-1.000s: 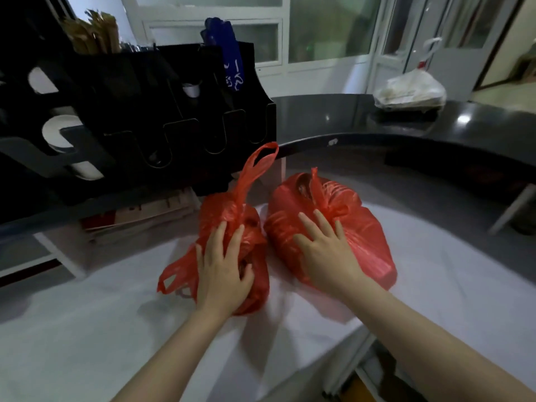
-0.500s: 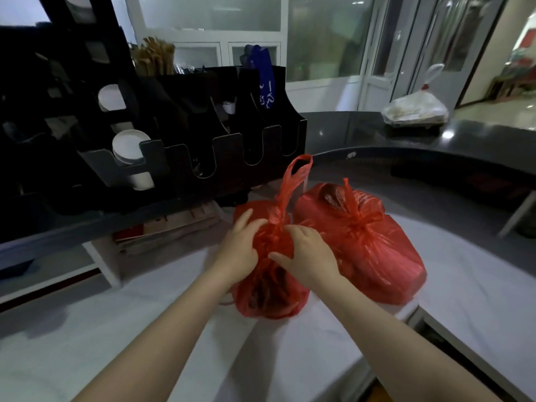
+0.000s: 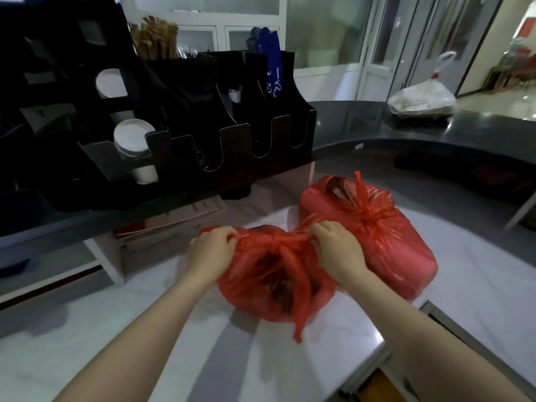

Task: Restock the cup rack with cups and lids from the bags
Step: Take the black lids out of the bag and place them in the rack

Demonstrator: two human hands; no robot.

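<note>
- Step: opening bag [image 3: 261, 288] on table [image 3: 87, 343]; left hand [image 3: 210, 252] and right hand [image 3: 338, 252] each pinch its top, stretched between them.
- Second bag [image 3: 385, 245], knotted, just right of right hand; rack [image 3: 237, 140] ahead of left hand.
- Next, likely: widen the mouth, reach in for cups.

Both red bags [image 3: 272, 274] are thin crinkly plastic, kinda see-through. Cup rack [image 3: 203, 117] looks matt black. Desk [image 3: 87, 338] is smooth, glossy white.

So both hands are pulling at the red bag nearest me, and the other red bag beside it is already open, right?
Not quite. The head view shows the other red bag still knotted shut at its top, not open. The left hand and right hand do both grip the top of the near red bag.
</note>
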